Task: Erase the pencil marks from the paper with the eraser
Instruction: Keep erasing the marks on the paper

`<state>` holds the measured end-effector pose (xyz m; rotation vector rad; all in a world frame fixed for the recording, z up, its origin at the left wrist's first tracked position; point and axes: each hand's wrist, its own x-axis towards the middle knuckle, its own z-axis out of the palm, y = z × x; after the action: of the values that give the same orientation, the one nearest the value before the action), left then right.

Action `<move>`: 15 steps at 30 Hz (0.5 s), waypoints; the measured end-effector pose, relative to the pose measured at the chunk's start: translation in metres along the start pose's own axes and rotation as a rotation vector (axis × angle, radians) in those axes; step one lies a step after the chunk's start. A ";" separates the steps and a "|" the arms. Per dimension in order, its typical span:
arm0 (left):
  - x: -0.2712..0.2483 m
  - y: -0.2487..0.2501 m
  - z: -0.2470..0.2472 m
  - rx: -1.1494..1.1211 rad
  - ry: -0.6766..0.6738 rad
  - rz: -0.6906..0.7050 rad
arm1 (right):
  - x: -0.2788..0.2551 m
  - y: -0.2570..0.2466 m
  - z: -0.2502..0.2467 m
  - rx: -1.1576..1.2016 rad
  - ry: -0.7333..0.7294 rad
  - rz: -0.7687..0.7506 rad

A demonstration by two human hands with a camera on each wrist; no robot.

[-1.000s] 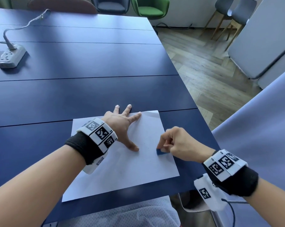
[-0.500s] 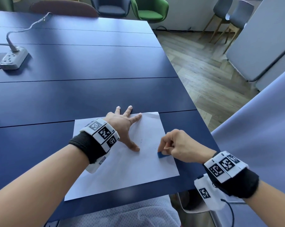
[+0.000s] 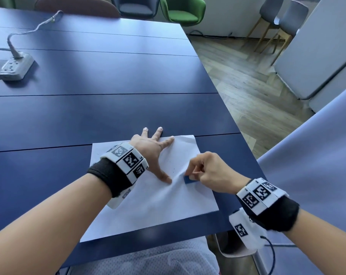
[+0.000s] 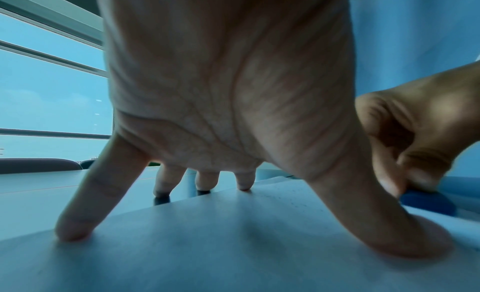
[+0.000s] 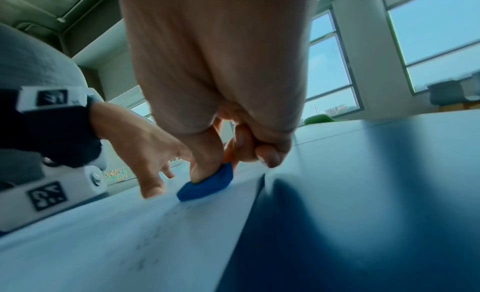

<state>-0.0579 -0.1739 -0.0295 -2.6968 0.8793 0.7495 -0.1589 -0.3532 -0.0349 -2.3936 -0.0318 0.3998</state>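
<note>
On the blue tabletop (image 3: 108,116) the paper (image 3: 148,211) lies near the front edge, the left hand (image 3: 150,153) spread flat, fingers straight, pinning it. The right hand (image 3: 209,171) pinches the eraser (image 3: 189,180) against the sheet beside the left thumb. Short, light strokes away from the pinning hand should keep the sheet from buckling. No readable writing shows; the wristbands carry only square black-and-white markers.

Green armchair (image 3: 185,11) beyond blue table (image 3: 100,80), wooden floor (image 3: 247,92).
</note>
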 end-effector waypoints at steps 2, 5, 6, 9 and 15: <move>-0.001 -0.001 -0.001 -0.008 -0.003 0.008 | -0.010 0.003 -0.001 -0.028 -0.090 0.011; -0.001 -0.002 -0.001 -0.013 -0.001 0.012 | -0.012 0.000 -0.006 -0.083 -0.197 0.038; -0.002 -0.002 -0.001 -0.009 -0.001 0.011 | -0.007 -0.002 -0.007 -0.077 -0.184 0.039; 0.000 0.000 0.000 0.001 0.002 0.003 | 0.018 -0.013 -0.010 -0.061 -0.129 0.031; -0.001 -0.001 -0.002 -0.017 -0.010 0.012 | 0.053 -0.029 -0.047 -0.075 -0.029 0.044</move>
<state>-0.0574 -0.1730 -0.0274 -2.7025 0.8916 0.7756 -0.0922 -0.3544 0.0020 -2.4657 -0.0072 0.4620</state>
